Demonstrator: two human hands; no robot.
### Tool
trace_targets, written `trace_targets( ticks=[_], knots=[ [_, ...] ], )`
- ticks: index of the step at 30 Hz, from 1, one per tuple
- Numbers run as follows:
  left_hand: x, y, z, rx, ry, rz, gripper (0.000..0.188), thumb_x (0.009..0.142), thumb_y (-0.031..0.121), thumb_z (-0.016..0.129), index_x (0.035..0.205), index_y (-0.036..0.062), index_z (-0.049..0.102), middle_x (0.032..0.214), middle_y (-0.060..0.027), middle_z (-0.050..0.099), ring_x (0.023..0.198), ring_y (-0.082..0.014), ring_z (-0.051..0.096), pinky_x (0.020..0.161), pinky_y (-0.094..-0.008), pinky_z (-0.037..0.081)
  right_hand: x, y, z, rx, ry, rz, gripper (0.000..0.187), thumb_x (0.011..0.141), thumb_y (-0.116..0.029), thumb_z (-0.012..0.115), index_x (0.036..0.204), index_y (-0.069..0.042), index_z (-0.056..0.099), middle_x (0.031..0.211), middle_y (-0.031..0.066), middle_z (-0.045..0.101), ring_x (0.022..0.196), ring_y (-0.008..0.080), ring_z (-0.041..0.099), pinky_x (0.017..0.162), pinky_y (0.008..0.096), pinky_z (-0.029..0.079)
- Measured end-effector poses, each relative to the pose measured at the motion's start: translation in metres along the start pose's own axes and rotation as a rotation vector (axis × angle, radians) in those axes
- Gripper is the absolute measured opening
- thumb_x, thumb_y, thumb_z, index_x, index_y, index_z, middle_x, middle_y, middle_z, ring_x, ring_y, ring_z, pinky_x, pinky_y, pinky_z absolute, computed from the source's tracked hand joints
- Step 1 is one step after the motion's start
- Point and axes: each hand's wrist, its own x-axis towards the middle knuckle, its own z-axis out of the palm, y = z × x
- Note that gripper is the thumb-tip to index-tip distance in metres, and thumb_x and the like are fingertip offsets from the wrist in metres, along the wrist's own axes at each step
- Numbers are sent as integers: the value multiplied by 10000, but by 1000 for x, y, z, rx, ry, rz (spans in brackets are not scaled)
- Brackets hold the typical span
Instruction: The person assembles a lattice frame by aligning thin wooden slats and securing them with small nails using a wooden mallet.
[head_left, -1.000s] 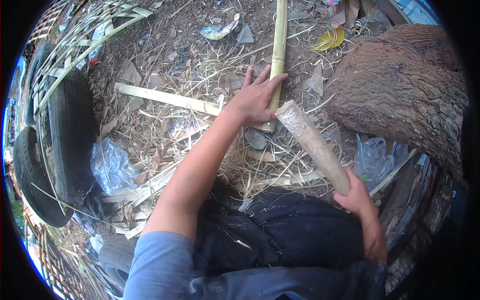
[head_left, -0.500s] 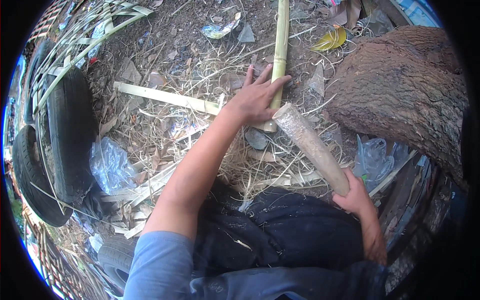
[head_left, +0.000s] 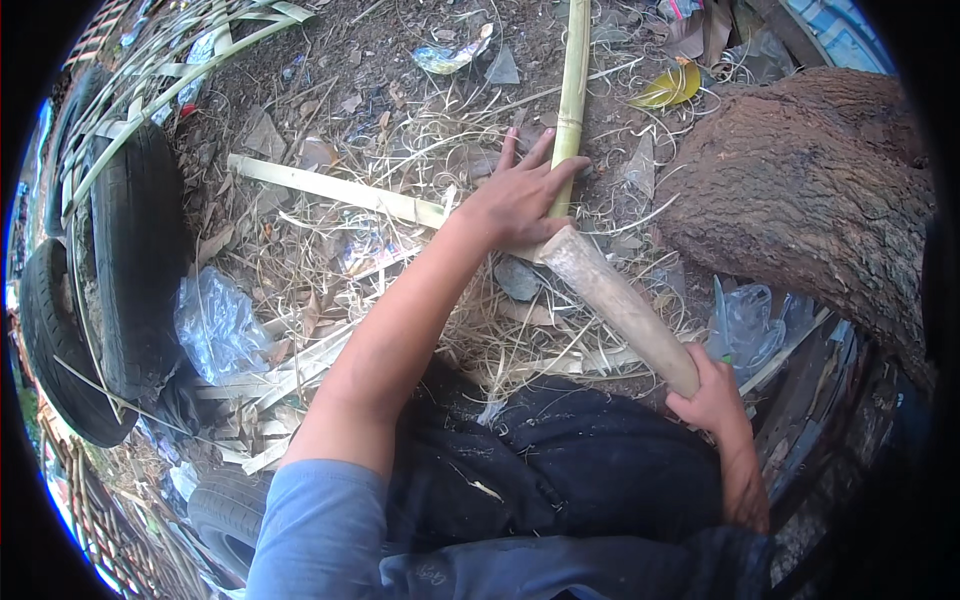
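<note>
Bare dirt littered with dry grass, bamboo strips and plastic scraps fills the ground, a tree trunk (head_left: pixel 810 190) at 2 o'clock and two tyres (head_left: pixel 130 260) at 9. One green bamboo pole (head_left: pixel 572 95) runs from 12 o'clock down to the centre, its long axis near vertical. The left hand (head_left: pixel 520 200) lies over its near end, fingers spread, pressing rather than wrapping. One thick wooden club (head_left: pixel 620 305) slants toward 5 o'clock, where the right hand (head_left: pixel 715 400) is closed round its lower end.
</note>
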Motion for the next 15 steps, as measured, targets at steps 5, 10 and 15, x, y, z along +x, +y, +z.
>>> trace_targets(
  ticks=[5,10,15],
  knots=[
    [0,-3,1,44,8,11,774,917,524,535,1535,205,197,1514,-167,416,1513,-348,83,1183,-614,-98,-3,-11,-7,-56,65,-7,507,627,-178,693,1102,-47,573,819,215,674,765,429,674,685,469,541],
    [1,0,-1,30,16,13,754,913,511,539,1521,194,224,1503,-157,436,1511,-351,91,1181,-623,-90,-9,-22,-10,-33,102,-5,519,634,-133,685,1131,-27,576,836,240,669,794,441,675,696,462,540],
    [-2,-2,3,26,18,13,768,906,537,538,1516,190,225,1504,-160,433,1510,-351,99,1180,-626,-82,-10,-18,-1,-118,80,-35,519,622,-124,692,1120,-32,576,825,239,671,787,438,676,681,474,545]
  ],
)
